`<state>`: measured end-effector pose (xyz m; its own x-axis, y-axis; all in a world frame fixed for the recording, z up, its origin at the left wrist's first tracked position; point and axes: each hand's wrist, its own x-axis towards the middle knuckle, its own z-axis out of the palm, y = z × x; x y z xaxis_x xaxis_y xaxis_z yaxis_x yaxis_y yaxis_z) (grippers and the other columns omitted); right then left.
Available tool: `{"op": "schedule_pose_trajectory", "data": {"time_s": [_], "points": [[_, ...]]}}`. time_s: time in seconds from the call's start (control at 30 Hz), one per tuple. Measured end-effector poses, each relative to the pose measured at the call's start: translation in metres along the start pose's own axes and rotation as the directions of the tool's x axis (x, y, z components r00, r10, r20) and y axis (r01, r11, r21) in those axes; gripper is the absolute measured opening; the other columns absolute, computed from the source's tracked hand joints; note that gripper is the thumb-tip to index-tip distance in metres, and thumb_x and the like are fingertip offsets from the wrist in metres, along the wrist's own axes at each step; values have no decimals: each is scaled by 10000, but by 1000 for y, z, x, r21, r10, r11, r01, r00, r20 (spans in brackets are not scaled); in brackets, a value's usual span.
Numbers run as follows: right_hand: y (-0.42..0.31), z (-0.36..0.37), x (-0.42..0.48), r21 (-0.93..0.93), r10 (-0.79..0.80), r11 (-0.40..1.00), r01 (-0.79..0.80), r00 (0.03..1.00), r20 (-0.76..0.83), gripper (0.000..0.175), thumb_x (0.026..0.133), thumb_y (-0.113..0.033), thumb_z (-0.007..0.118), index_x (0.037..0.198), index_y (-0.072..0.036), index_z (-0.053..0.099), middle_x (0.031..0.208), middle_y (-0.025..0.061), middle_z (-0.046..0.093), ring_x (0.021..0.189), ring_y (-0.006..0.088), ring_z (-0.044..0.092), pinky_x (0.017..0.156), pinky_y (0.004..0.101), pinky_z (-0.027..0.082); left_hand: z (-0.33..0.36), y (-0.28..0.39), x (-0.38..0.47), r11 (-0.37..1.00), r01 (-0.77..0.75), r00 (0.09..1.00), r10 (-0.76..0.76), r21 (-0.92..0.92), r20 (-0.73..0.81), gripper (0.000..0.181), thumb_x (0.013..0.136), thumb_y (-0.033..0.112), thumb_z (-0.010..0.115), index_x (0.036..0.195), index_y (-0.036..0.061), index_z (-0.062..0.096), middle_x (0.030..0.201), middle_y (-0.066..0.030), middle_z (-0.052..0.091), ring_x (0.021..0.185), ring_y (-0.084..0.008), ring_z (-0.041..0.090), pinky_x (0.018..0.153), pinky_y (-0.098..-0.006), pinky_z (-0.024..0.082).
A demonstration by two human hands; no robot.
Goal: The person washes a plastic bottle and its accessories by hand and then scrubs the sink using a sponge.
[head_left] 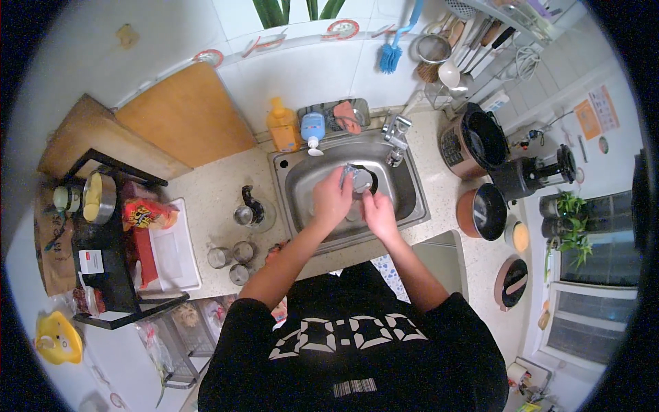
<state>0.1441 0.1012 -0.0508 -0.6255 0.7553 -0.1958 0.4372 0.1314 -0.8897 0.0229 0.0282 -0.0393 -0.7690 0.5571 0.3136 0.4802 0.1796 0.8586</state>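
Both of my hands are over the stainless steel sink (293, 185), close together. My left hand (332, 198) holds a crumpled grey-blue cloth or scrubber (350, 170) against a small round grey piece (362, 179) with a dark edge, possibly a lid. From the lower right, my right hand (378, 212) grips the rim of that same piece. My fingers partly hide it, so its exact kind is unclear. The chrome faucet (396, 129) stands behind, to the right of the hands.
Left of the sink are a glass pitcher (265, 221) with a black handle and three glasses (239, 274). Behind it stand a yellow bottle (283, 129) and a blue pump bottle (312, 126). To the right are a cooker (458, 149) and a brown pot (467, 211).
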Motion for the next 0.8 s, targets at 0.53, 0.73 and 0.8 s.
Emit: {"op": "schedule_pose_trajectory", "data": {"time_s": [0.53,0.73,0.8], "points": [[-21,-20,-4,-418,-339,847,327,940,49,267,973,-221,454,958,17,574,730,280,614,690,466,613,632,530,475,-13,-14,1,949,-275,956,254,153,144,268,882,202,630,1083,25,628,874,-182,675,746,-365,660,649,-424,529],[-14,-21,0,-225,-297,932,283,954,-33,240,969,-217,462,979,-2,570,715,272,608,691,474,607,618,534,469,-11,3,-5,970,-226,967,213,85,139,233,881,170,626,1052,12,637,837,-173,673,715,-318,663,613,-390,520],[-14,-13,0,-194,-298,942,276,950,-96,234,967,-211,466,972,1,565,706,267,607,685,475,606,609,536,466,-5,15,-11,992,-116,987,109,52,121,222,889,167,616,1040,5,641,817,-168,671,699,-286,666,604,-367,516]]}}
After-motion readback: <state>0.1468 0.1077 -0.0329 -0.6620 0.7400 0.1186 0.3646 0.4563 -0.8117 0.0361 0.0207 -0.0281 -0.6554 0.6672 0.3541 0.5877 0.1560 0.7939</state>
